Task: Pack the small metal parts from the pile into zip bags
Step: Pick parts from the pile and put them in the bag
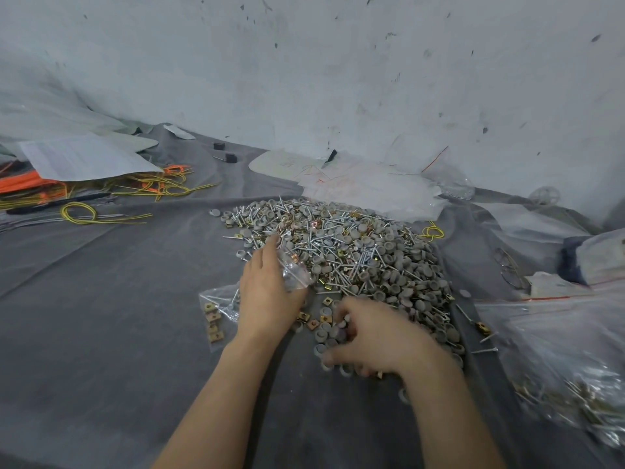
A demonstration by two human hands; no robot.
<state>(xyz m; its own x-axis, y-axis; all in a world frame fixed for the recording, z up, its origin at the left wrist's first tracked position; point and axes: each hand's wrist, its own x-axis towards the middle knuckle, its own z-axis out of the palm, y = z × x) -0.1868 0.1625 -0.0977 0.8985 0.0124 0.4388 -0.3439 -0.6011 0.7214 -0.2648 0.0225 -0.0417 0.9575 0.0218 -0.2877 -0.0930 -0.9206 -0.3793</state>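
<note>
The left hand (pixel 267 299) gripped a clear bag (pixel 295 273) while the right hand (pixel 375 336) (curled, catch unclear) raked the pile (pixel 358 245); filling next needed the bag's mouth open.

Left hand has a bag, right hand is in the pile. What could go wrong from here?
1. The small zip bag in the left hand hangs crumpled over the pile; its contents could slip back out.
2. The right hand digs among grey caps mixed with pointed screws, which could prick a finger.
3. The bag of square nuts lies by the left wrist; whether it is sealed is unclear, so a nudge might spill it.
</note>
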